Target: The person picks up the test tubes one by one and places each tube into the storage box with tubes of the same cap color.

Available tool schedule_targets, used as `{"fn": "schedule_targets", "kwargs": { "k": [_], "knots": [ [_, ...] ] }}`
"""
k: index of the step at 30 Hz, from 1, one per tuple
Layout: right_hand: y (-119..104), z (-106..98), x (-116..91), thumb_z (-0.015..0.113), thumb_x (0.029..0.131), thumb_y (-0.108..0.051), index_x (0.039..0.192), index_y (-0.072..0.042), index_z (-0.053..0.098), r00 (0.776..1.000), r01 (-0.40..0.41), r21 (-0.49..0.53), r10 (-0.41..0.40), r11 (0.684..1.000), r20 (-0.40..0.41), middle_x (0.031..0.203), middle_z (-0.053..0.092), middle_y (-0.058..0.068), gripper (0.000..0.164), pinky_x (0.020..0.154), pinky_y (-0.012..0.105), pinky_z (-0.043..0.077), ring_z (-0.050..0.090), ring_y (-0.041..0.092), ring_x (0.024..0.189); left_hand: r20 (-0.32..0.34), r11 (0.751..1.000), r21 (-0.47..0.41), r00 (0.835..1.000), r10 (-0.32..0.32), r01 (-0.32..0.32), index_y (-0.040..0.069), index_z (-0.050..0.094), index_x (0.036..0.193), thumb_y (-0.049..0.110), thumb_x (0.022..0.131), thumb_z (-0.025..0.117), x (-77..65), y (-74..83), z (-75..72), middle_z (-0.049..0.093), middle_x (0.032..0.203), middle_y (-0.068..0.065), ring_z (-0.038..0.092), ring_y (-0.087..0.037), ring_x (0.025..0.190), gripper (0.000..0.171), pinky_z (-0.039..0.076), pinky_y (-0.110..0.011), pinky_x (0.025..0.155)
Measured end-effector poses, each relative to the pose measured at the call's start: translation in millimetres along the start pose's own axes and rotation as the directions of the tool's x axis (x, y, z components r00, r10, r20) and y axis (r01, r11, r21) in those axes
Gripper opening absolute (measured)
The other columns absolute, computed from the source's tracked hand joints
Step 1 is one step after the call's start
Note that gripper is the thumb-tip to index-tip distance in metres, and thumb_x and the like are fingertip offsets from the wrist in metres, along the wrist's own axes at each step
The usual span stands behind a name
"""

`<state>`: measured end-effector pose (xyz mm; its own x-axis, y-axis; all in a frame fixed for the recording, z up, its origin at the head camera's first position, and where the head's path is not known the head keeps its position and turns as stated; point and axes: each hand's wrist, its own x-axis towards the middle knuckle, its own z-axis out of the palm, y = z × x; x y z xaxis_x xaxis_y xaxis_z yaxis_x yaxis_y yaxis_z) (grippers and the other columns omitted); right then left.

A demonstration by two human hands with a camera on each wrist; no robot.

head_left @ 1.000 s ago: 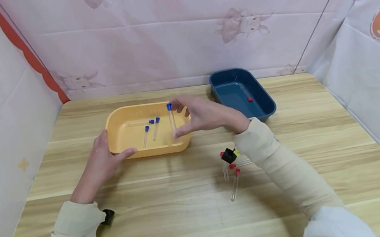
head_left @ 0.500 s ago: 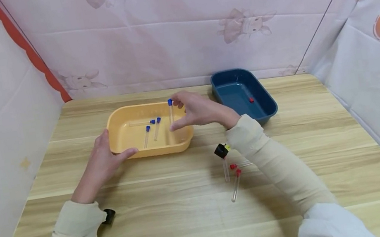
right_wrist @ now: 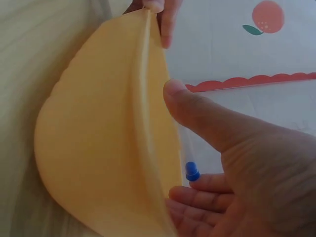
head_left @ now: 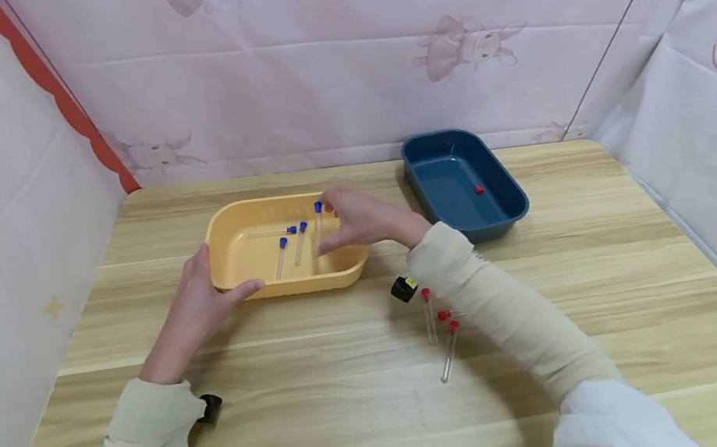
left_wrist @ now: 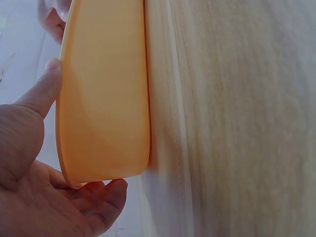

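My left hand (head_left: 202,293) grips the left end of a yellow tray (head_left: 298,286), thumb along the near rim and fingers at the end wall (left_wrist: 106,98). Over the tray's right part, my right hand (head_left: 358,219) holds a clear test tube with a blue cap (head_left: 318,207) lengthwise, its cap by the fingertips and its lower end by the thumb. In the right wrist view the blue cap (right_wrist: 192,171) sits at the index fingertip, and the tube itself is barely visible. Three more blue-capped test tubes (head_left: 282,258) lie in the tray's middle.
A dark blue tray (head_left: 474,232) stands at the back right with a red-capped tube (head_left: 478,189) in it. Three red-capped test tubes (head_left: 450,353) lie on the wooden table (head_left: 334,417) below my right forearm, one partly hidden by the sleeve. Printed cloth walls (head_left: 324,103) surround the table.
My right hand rises slightly, then comes down and a little left with the blue-capped test tube, lower over the yellow tray. My left hand stays on the tray's end.
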<state>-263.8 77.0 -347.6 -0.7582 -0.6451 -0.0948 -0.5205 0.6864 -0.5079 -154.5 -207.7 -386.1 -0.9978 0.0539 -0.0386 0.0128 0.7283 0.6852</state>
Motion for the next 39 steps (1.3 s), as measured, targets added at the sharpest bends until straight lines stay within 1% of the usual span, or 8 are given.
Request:
{"fn": "schedule_targets", "kwargs": {
  "k": [5,11,16,20,24,29,35,39],
  "knots": [
    [0,9,7,0.085,0.083,-0.051,0.148,0.005,0.044,0.999,-0.038,-0.088,0.040,0.995,0.022,0.141,0.056,0.021,0.096,0.107,0.040,0.046,0.056,0.030,0.126,-0.005,1.000,-0.002,1.000,-0.001,0.001,-0.004,0.001,0.163,0.050,0.090,0.079,-0.8,-0.5,1.1,0.020,0.160,-0.038,0.033,-0.050,0.140,0.120,0.030,-0.066,0.113],
    [-3,15,11,0.081,0.083,-0.061,0.150,0.001,0.045,0.997,-0.067,-0.219,0.073,0.973,0.020,0.150,0.052,0.016,0.099,0.112,0.040,0.043,0.051,0.029,0.135,0.007,1.000,-0.005,1.000,-0.015,0.015,-0.003,-0.001,0.163,0.051,0.090,0.078,-1.3,0.6,1.6,0.017,0.161,-0.037,0.031,-0.050,0.141,0.121,0.029,-0.066,0.114],
    [-6,20,14,0.080,0.082,-0.063,0.148,-0.001,0.048,0.996,-0.086,-0.275,0.089,0.958,0.000,0.149,0.053,0.015,0.096,0.110,0.043,0.044,0.052,0.030,0.135,0.010,1.000,-0.007,0.999,-0.031,0.031,-0.002,-0.001,0.163,0.048,0.091,0.079,-1.4,1.7,2.0,0.016,0.161,-0.037,0.031,-0.051,0.141,0.119,0.029,-0.066,0.115],
    [-5,24,15,0.077,0.082,-0.066,0.147,-0.002,0.050,0.995,-0.094,-0.316,0.097,0.944,-0.009,0.149,0.054,0.014,0.095,0.109,0.044,0.045,0.054,0.029,0.133,0.008,1.000,-0.013,1.000,-0.028,0.028,-0.002,-0.001,0.163,0.046,0.091,0.079,-1.1,1.5,2.3,0.017,0.161,-0.037,0.032,-0.050,0.140,0.119,0.029,-0.066,0.114],
    [-5,26,15,0.076,0.083,-0.069,0.148,-0.002,0.050,0.995,-0.095,-0.335,0.097,0.938,-0.010,0.149,0.054,0.014,0.097,0.107,0.045,0.047,0.055,0.028,0.131,0.007,1.000,-0.014,1.000,-0.021,0.022,-0.003,-0.001,0.163,0.047,0.091,0.079,-1.0,0.4,2.4,0.018,0.160,-0.037,0.032,-0.050,0.140,0.119,0.030,-0.066,0.114],
    [-5,27,15,0.075,0.083,-0.069,0.149,-0.002,0.050,0.995,-0.101,-0.332,0.103,0.938,-0.011,0.150,0.053,0.015,0.097,0.106,0.046,0.048,0.057,0.029,0.129,0.004,1.000,-0.010,1.000,-0.016,0.016,-0.004,0.000,0.163,0.051,0.090,0.079,-0.6,-1.0,2.7,0.017,0.160,-0.038,0.031,-0.051,0.141,0.121,0.029,-0.066,0.114],
    [-4,29,15,0.076,0.082,-0.068,0.149,-0.003,0.050,0.994,-0.107,-0.340,0.110,0.934,-0.012,0.151,0.052,0.015,0.097,0.107,0.047,0.047,0.054,0.030,0.133,-0.007,1.000,-0.016,1.000,-0.011,0.011,-0.003,0.000,0.163,0.045,0.090,0.080,0.4,-2.8,3.9,0.019,0.160,-0.037,0.031,-0.050,0.140,0.119,0.030,-0.066,0.114],
    [-3,30,16,0.078,0.081,-0.068,0.147,-0.003,0.051,0.995,-0.102,-0.351,0.100,0.931,-0.025,0.149,0.054,0.014,0.096,0.105,0.047,0.048,0.054,0.029,0.133,-0.006,1.000,-0.013,1.000,-0.014,0.014,-0.003,0.000,0.163,0.046,0.090,0.080,0.5,-4.0,4.1,0.018,0.160,-0.037,0.031,-0.050,0.141,0.119,0.029,-0.066,0.114]
  ]
}}
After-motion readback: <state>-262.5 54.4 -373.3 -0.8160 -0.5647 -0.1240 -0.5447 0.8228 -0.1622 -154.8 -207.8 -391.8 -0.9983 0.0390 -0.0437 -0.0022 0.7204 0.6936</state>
